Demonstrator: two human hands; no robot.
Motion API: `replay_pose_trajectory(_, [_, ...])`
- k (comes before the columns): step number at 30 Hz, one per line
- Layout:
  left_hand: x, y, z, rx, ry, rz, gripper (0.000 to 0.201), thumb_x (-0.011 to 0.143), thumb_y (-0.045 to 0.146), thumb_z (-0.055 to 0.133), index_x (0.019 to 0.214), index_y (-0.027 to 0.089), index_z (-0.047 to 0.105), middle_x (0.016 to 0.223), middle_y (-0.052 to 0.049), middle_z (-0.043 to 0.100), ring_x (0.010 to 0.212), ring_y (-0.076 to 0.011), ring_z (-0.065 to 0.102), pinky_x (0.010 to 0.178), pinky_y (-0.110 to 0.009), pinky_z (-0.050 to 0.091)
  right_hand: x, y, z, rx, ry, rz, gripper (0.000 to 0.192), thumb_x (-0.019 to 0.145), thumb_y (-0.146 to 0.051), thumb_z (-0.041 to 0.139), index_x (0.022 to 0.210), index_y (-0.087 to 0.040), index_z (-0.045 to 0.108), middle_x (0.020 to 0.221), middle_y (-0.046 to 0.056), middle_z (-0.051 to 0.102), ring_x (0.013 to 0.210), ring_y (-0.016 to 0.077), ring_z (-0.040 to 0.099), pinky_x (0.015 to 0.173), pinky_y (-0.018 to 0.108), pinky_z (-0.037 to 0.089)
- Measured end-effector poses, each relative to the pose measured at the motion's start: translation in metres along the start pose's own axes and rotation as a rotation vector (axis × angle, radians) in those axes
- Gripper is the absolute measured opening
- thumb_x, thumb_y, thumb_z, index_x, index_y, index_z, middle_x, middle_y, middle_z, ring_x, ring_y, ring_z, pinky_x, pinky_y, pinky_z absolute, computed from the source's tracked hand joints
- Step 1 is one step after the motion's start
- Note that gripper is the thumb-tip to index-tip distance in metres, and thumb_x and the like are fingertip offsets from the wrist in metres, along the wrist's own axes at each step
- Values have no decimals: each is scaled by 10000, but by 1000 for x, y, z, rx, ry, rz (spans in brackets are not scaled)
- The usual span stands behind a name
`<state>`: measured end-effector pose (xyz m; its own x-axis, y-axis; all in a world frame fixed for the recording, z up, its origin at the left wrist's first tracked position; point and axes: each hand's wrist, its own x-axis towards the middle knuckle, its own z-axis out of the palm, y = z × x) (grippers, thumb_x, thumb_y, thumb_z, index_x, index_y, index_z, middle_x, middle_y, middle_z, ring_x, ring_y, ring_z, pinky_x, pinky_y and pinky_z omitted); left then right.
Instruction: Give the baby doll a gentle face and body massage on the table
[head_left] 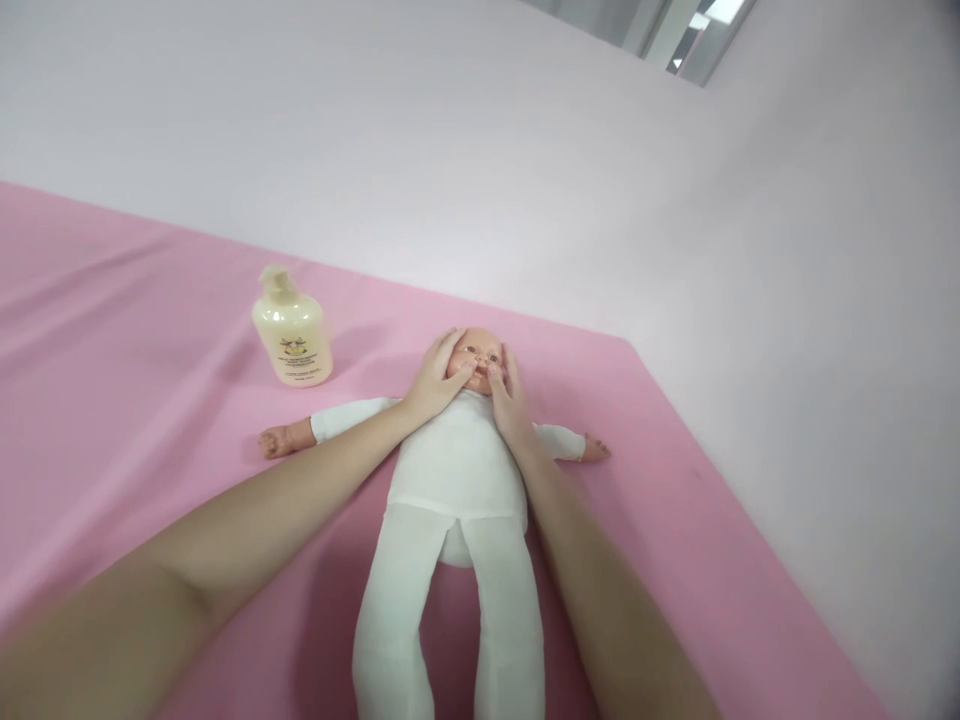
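A baby doll (461,455) lies on its back on a pink cloth, with a white cloth body and arms spread wide. Its head is framed by both hands. On the left side of the head rests my left hand (437,378), fingers along the side and thumb on the cheek near the mouth. Against the opposite side lies my right hand (510,395), its thumb also by the mouth. Both hands curve around the head and touch it; some fingertips are hidden behind it. The doll's feet are outside the view.
A pale yellow pump bottle (294,335) with a printed label stands left of the doll's head. The pink cloth (150,330) has creases at the left and ends at a slanting edge on the right. Beyond it is a white surface (450,150).
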<state>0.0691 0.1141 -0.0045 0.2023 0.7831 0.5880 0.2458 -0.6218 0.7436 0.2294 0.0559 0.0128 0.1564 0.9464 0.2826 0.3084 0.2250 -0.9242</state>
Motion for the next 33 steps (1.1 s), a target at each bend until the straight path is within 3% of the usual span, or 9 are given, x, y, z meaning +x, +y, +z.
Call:
replay_pose_trajectory(4, [0, -1, 1, 1, 9, 17, 638, 966, 495, 542, 1520, 198, 433, 1598, -160, 436, 1521, -282, 381, 1291, -490, 268, 1, 1, 0, 6, 1, -13, 831, 938, -721, 473, 1627, -293, 289, 1710, 6, 299, 1586, 207, 294, 1329, 438, 227])
replay_pose_trajectory(33, [1, 0, 3, -4, 2, 5, 632, 969, 506, 547, 1522, 223, 430, 1611, -144, 430, 1529, -281, 374, 1289, -507, 273, 1, 0, -2, -4, 0, -7, 835, 938, -715, 475, 1624, -274, 294, 1711, 29, 295, 1591, 203, 282, 1331, 438, 214])
